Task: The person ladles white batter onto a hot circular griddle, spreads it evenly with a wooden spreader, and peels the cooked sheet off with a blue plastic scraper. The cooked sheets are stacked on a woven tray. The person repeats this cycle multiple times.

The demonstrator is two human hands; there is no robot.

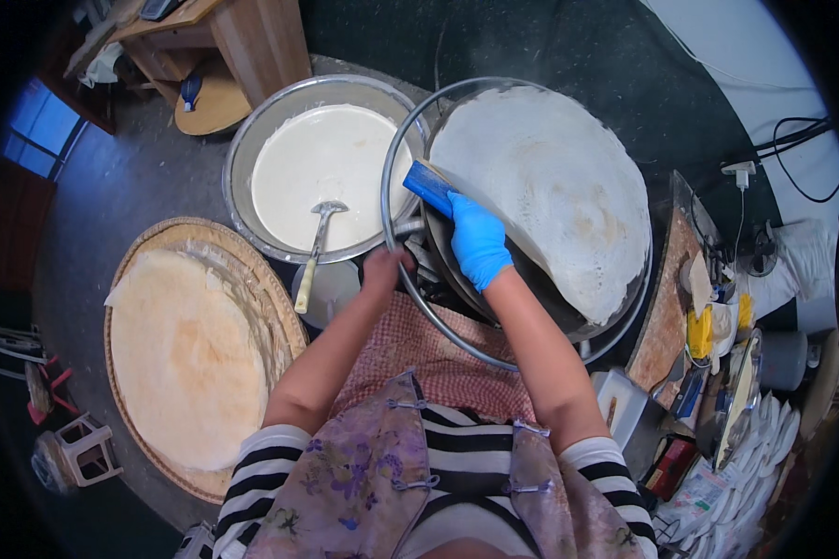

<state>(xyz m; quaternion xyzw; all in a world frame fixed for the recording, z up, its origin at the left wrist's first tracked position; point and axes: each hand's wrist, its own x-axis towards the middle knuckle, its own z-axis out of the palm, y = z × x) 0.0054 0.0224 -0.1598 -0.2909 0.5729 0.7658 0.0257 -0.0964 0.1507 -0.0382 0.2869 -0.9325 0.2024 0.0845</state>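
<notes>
My right hand, in a blue glove, grips a blue block-shaped spreader at the near left edge of a round dark griddle. A thin, pale sheet of batter covers most of the griddle; its near left side leaves the dark surface bare. My bare left hand is beside a metal hoop that runs round the griddle's left side; its fingers are blurred and their grip is unclear. Left of the hoop stands a metal basin of white batter, with a ladle resting in it.
A round woven tray at left bears a stack of thin flatbreads. A wooden desk stands at the far left. Plastic stools are on the floor at left. Boards, yellow packages, and white bags crowd the right side.
</notes>
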